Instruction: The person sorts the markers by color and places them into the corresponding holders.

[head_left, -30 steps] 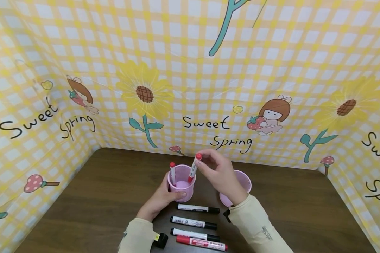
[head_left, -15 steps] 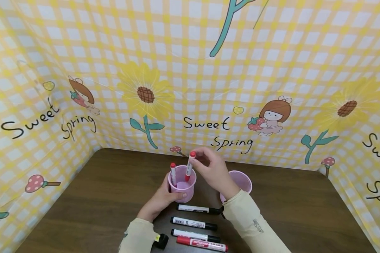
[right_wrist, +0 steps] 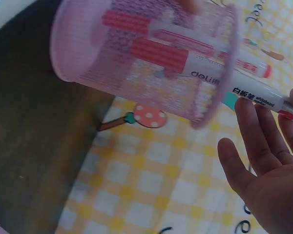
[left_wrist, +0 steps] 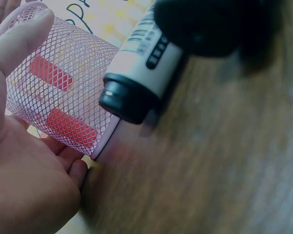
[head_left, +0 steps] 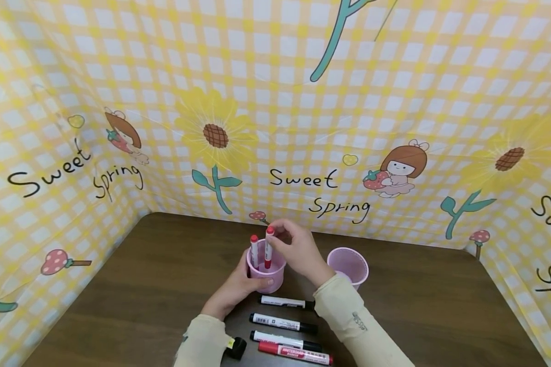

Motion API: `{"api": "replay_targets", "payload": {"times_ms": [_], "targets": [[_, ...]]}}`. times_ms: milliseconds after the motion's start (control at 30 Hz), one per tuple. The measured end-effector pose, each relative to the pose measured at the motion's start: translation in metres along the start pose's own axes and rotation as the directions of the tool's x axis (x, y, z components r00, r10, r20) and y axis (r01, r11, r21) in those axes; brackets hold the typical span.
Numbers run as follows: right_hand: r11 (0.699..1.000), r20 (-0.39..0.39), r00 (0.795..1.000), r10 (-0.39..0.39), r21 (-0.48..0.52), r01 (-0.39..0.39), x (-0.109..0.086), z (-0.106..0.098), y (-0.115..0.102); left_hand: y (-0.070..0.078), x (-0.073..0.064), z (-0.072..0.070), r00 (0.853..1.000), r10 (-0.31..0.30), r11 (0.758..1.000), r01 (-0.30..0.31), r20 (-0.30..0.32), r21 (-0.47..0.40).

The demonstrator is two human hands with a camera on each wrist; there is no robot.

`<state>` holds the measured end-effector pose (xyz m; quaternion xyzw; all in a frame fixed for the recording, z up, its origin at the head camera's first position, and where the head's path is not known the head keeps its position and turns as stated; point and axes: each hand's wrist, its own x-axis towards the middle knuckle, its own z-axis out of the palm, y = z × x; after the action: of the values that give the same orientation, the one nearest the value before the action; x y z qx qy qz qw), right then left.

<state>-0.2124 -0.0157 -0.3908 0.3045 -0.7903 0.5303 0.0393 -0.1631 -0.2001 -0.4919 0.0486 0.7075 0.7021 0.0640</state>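
My left hand [head_left: 239,283] grips a pink mesh pen cup [head_left: 273,279] around its side, thumb across the front. One red-capped whiteboard marker [head_left: 254,250] leans inside it, end up. My right hand [head_left: 298,250] pinches the top end of a second red whiteboard marker [head_left: 268,250], whose red cap points down inside the cup. In the right wrist view both markers show through the mesh; the held marker [right_wrist: 205,70] reads "deli". Through the mesh in the left wrist view, two red caps [left_wrist: 71,127] appear, and my left thumb [left_wrist: 24,41] lies against the cup.
A second pink mesh cup [head_left: 355,265] stands to the right, partly behind my right forearm. In front lie several black-capped markers [head_left: 282,322] in rows and a red whiteboard marker [head_left: 296,352] on the dark wooden table [head_left: 119,285]. Checked yellow cloth [head_left: 284,127] walls the back and sides.
My right hand has moved left with the red marker, which has gone from the cup's right rim toward the first marker and now stands more upright. My left hand still holds the cup.
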Motion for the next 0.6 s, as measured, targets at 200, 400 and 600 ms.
{"api": "replay_targets", "payload": {"times_ms": [200,400,600], "targets": [[0.999,0.027,0.999,0.044,-0.011,-0.044,0.001,0.009,0.011,0.001,0.0,0.0,1.0,-0.019,1.0,0.019,0.004,-0.015],[0.998,0.044,0.998,0.055,-0.02,-0.054,-0.001,0.014,0.015,0.001,-0.001,0.0,1.0,-0.018,1.0,0.018,0.008,-0.009],[0.998,0.046,0.997,0.061,-0.026,-0.06,-0.001,0.017,0.017,0.0,-0.001,-0.001,1.0,-0.02,1.0,0.02,0.011,-0.006]]}}
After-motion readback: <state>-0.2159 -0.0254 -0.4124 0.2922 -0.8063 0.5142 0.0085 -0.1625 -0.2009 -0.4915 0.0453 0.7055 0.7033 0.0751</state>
